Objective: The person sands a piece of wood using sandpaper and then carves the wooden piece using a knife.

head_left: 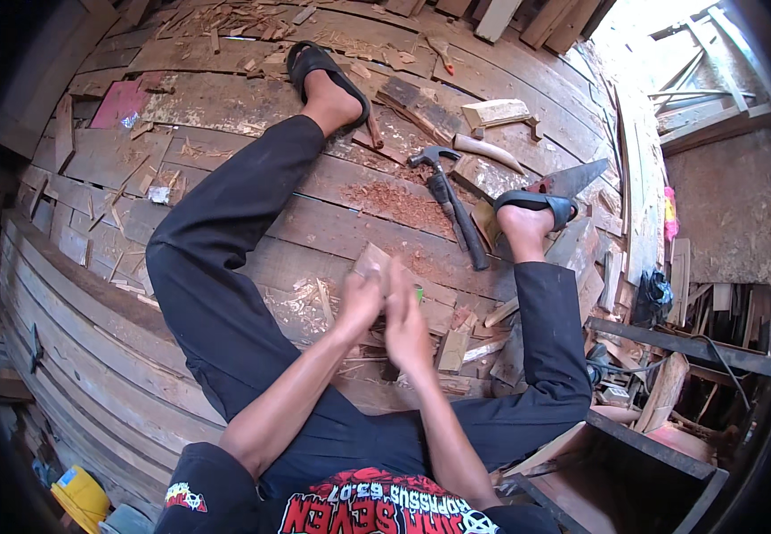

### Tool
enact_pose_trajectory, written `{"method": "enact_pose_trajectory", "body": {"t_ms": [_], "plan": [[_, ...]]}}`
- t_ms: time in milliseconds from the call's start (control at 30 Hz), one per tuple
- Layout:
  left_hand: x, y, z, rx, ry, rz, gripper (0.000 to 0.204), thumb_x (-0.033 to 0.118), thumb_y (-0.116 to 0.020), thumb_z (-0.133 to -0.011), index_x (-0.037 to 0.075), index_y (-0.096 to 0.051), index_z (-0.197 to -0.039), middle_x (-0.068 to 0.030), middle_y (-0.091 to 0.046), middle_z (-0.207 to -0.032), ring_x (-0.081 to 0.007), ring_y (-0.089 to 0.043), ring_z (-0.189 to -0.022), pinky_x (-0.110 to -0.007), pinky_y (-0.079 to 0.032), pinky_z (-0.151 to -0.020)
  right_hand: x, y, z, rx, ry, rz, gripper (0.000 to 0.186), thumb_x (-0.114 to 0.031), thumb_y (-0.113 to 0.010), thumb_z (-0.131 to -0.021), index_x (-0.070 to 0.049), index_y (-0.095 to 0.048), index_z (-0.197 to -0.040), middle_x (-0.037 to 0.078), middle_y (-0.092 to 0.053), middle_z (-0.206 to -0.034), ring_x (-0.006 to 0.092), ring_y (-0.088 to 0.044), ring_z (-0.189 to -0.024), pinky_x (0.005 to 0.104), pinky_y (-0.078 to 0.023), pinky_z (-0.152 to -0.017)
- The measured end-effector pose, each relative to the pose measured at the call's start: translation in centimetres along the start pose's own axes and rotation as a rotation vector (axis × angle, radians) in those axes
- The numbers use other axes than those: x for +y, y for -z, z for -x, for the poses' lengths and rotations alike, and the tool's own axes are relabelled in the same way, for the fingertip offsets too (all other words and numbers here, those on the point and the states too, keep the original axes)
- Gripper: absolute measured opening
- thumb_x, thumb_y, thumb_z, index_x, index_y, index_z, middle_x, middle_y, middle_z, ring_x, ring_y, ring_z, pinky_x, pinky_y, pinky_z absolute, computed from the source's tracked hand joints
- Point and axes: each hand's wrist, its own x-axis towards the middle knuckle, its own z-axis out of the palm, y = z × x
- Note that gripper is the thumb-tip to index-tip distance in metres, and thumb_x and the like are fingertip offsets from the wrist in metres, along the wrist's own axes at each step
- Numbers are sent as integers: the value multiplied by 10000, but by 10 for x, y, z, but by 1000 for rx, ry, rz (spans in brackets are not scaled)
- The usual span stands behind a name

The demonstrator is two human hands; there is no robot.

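My left hand [363, 295] is closed around what looks like a small block of pale wood [373, 257], its end showing beyond the fingers. Right beside it is my right hand [406, 319], smeared by motion, with its fingers pointing away from me. Whether it grips anything is not clear. A small green thing [418, 292] shows at the edge of the right hand; its kind cannot be made out. Both hands are above the plank floor between my spread legs. Reddish sawdust [394, 203] and pale shavings [307, 303] lie around them.
Beyond my hands lie a claw hammer [458, 214], a curved piece of wood [487, 149] and a handsaw blade [572, 180] by my right foot. A paintbrush [442, 53] rests farther off. Wood offcuts [455, 349] litter the floor; a dark metal frame [635, 472] stands at lower right.
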Motion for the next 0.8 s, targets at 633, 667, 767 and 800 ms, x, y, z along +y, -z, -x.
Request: {"method": "enact_pose_trajectory", "body": {"t_ms": [633, 667, 767, 800], "plan": [[42, 1, 24, 60, -7, -387, 437, 253, -453, -1033, -84, -622, -812, -221, -616, -638, -274, -653, -625, -449, -472, -616, -31, 2, 12, 24, -9, 120, 523, -325, -411, -1062, -34, -375, -1495, 283, -521, -1406, 442, -516, -1293, 464, -456, -1030], [52, 23, 33, 155, -83, -435, 435, 249, -459, -1032, -86, -613, -800, -219, -605, -624, -281, -645, -617, -449, -472, -618, -22, -24, 18, -10, 167, 75, 519, -302, -414, -1058, -53, -361, -1511, 287, -496, -1428, 444, -523, -1286, 456, -467, -1021], [22, -16, 29, 80, -538, -444, 477, 276, -459, -1034, -84, -613, -762, -215, -587, -582, -274, -627, -554, -445, -462, -550, 4, 18, -23, -46, -85, -13, 534, -275, -405, -1054, -93, -306, -1546, 273, -419, -1499, 453, -485, -1318, 459, -432, -1068], [20, -14, 24, 105, -570, -498, 469, 271, -465, -1030, -89, -615, -770, -213, -588, -576, -279, -620, -532, -443, -456, -532, -18, 23, -23, -94, -207, -32, 532, -267, -405, -1053, -106, -306, -1551, 262, -391, -1524, 436, -458, -1350, 454, -402, -1098]]}}
